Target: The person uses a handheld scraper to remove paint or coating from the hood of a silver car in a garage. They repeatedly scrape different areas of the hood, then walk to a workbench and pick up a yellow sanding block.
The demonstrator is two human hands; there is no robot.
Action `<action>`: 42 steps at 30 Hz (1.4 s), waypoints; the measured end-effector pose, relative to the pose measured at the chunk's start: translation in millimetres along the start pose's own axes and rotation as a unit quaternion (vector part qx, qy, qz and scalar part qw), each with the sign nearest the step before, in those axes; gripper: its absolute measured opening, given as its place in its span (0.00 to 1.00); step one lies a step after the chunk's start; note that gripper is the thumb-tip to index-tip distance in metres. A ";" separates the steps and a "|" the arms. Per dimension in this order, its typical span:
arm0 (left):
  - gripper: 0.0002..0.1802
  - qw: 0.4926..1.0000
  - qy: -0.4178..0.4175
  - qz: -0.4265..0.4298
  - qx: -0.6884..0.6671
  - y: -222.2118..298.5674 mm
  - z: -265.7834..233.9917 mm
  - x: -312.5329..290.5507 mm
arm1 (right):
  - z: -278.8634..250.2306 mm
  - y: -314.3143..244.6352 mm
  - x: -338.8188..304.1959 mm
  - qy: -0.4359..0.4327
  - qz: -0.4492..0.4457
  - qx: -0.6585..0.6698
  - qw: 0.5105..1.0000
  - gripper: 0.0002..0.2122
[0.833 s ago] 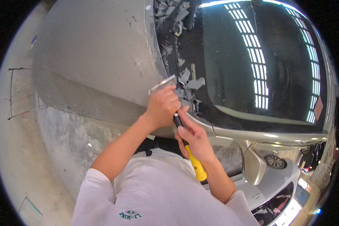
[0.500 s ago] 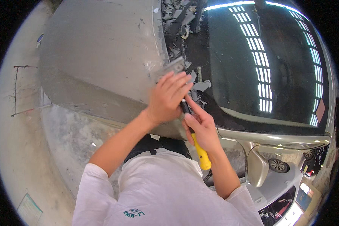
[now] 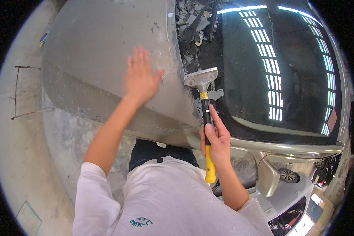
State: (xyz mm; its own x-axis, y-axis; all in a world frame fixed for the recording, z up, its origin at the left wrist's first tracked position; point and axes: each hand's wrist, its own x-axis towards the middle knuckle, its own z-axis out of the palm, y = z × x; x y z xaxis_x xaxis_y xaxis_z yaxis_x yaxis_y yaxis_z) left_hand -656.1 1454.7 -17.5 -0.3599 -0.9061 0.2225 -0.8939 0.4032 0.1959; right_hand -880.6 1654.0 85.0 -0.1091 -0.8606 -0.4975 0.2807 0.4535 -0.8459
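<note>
My right hand (image 3: 217, 142) is closed round the black and yellow handle of a scraper (image 3: 206, 118). Its wide metal head points away from me, over the gap between the car hood (image 3: 102, 51) and the windshield (image 3: 259, 63). My left hand (image 3: 141, 78) is slightly blurred, with fingers stretched out over the hood's dull, scuffed surface and the thumb apart; nothing is in it. Whether the palm presses on the metal I cannot tell. Grey peeled flakes (image 3: 215, 94) lie by the scraper's head.
More torn flakes (image 3: 190, 21) fill the dark trough along the windshield's base. A side mirror (image 3: 268, 177) juts out at the right, near my right arm. Beyond it stands another car (image 3: 293, 196). A concrete floor (image 3: 67, 137) and a pale wall (image 3: 11, 157) are at the left.
My left hand has left the scraper's head and moved left over the hood. My right hand still grips the scraper, which has swung more upright and shifted right.
</note>
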 end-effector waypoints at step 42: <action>0.28 0.940 0.067 0.094 -0.322 37.4 -30.3 -126.9 | 91.0 32.7 -7.1 -0.084 0.117 -0.064 0.988 0.27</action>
State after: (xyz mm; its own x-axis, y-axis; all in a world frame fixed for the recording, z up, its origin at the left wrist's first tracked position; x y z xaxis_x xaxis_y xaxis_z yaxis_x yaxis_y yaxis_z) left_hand -635.8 1588.6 -9.4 -0.4198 -0.8041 0.4209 -0.4560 0.5878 0.6682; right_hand -783.8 1653.9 78.3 0.1073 -0.7506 -0.6520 0.1547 0.6604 -0.7348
